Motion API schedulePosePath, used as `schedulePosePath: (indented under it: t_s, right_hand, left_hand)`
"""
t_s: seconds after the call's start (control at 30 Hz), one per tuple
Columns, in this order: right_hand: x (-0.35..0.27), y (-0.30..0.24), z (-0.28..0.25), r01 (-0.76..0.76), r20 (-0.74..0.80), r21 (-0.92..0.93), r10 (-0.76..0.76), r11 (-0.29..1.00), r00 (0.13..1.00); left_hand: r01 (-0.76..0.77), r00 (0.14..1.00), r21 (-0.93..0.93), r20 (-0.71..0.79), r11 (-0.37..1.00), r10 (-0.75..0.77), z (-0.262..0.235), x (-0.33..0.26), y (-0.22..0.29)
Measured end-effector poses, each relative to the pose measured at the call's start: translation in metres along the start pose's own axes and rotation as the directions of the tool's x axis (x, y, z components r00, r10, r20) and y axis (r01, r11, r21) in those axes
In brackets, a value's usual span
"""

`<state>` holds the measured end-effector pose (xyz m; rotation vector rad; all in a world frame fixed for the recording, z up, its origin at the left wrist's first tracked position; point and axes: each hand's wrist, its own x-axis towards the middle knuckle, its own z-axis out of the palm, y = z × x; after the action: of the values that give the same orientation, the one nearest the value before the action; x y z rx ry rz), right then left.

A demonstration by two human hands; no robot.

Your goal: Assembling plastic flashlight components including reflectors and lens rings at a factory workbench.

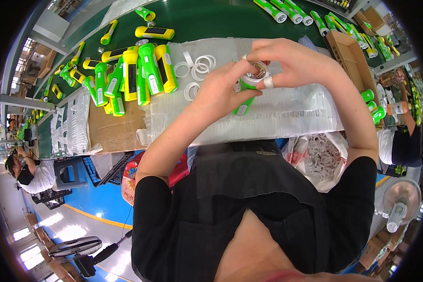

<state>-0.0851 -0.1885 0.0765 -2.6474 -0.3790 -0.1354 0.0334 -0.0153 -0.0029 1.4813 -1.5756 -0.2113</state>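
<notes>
My left hand [221,87] grips a green flashlight [245,101] by its body, holding it upright above a white padded sheet [286,113]. My right hand [291,61] is at the flashlight's head, with fingers pinching the shiny round lens end [256,71]. One right finger wears white tape. A few loose white rings [197,70] lie on the sheet just left of my hands.
A pile of green and yellow flashlights [131,77] lies at the left on cardboard. More flashlights [291,9] line the green belt at the back. A cardboard box [350,51] stands at the right. A bag of white rings [322,157] sits near my right elbow. Other people work at the far left and right.
</notes>
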Motion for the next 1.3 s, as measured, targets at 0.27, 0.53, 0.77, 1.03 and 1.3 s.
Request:
schedulePosePath:
  t_s: [0.27,0.53,0.77,1.03,1.3]
  right_hand:
    - [-0.004,-0.004,0.006,-0.288,-0.011,0.012,0.288,0.957,0.957]
    - [-0.004,-0.014,0.024,-0.562,-0.221,-0.174,0.524,0.809,0.823]
    - [-0.008,-0.009,0.025,-0.327,-0.166,-0.078,0.311,0.942,0.936]
    - [-0.001,-0.019,0.024,-0.591,-0.124,-0.192,0.578,0.784,0.807]
    - [0.000,-0.022,0.029,-0.488,-0.154,-0.298,0.463,0.820,0.873]
  left_hand:
    - [0.011,0.998,0.091,-0.064,0.996,-0.005,0.007,0.003,0.000]
    - [-0.017,0.995,0.083,-0.102,0.996,0.025,0.010,0.005,-0.001]
    - [-0.033,0.992,0.145,-0.116,0.989,0.050,0.013,0.003,0.008]
    - [-0.047,0.992,0.096,-0.116,0.994,0.058,0.010,0.004,0.002]
    - [-0.021,0.979,0.169,-0.196,0.985,0.054,0.023,0.003,0.005]
